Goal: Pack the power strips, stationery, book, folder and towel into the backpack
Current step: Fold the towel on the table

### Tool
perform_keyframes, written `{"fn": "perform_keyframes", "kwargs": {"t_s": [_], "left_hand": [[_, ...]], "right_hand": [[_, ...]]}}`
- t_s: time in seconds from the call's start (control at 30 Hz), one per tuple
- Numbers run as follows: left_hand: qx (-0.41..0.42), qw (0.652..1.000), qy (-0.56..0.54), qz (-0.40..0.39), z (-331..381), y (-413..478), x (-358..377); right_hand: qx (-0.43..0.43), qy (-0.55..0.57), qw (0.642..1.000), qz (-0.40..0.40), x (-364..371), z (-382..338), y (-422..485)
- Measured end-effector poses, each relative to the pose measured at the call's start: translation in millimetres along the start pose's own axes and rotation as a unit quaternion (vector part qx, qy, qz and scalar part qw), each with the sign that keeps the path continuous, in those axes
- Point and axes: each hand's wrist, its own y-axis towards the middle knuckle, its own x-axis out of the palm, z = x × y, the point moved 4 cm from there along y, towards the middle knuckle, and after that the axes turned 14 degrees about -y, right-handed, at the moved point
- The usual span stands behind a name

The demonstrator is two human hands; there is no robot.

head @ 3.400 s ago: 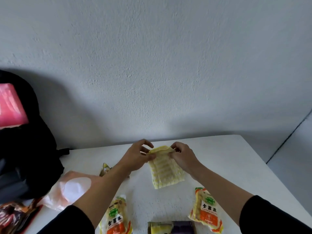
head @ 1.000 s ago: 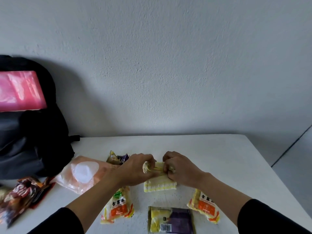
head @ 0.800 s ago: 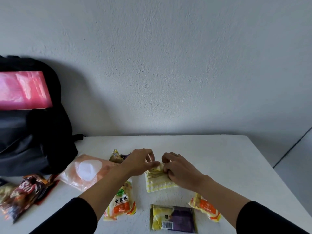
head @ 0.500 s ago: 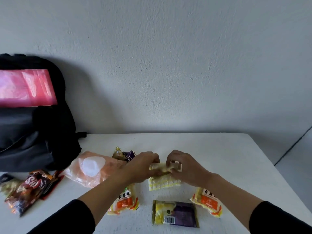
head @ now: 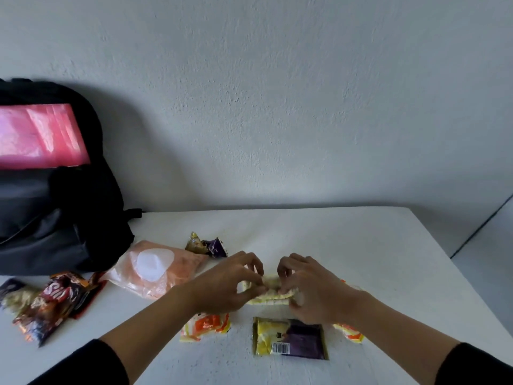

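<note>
Left grip (head: pixel 230 284) and right grip (head: pixel 311 290) pinch the towel (head: pixel 266 297), folded crosswise between them; backpack (head: pixel 55 218) sits frame-left, nearer the left grip.

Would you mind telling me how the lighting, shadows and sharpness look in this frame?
Head view: soft, dim light; a sheen on the pink folder in the backpack; the backpack throws a broad, soft shadow on the wall to its right; the left hand and right hand pinching the towel look slightly motion-blurred.
</note>
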Motion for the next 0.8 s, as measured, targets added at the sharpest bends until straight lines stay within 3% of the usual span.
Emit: {"fn": "perform_keyframes", "kwargs": {"t_s": [0.2, 0.37, 0.6, 0.8], "left_hand": [[-0.114, 0.993, -0.014, -0.012, 0, 14, -7], [-0.122, 0.984, 0.114, -0.068, -3, 0, 9], [-0.130, 0.991, 0.028, -0.010, -2, -2, 6], [-0.137, 0.955, -0.227, 0.135, 5, -25, -38]], "right_hand": [[0.081, 0.104, 0.991, -0.012, 20, 3, 13], [0.088, 0.094, 0.991, -0.045, 29, -1, 11], [0.087, 0.085, 0.992, -0.041, 29, 3, 20], [0.115, 0.202, 0.972, 0.038, -26, -3, 39]]}}
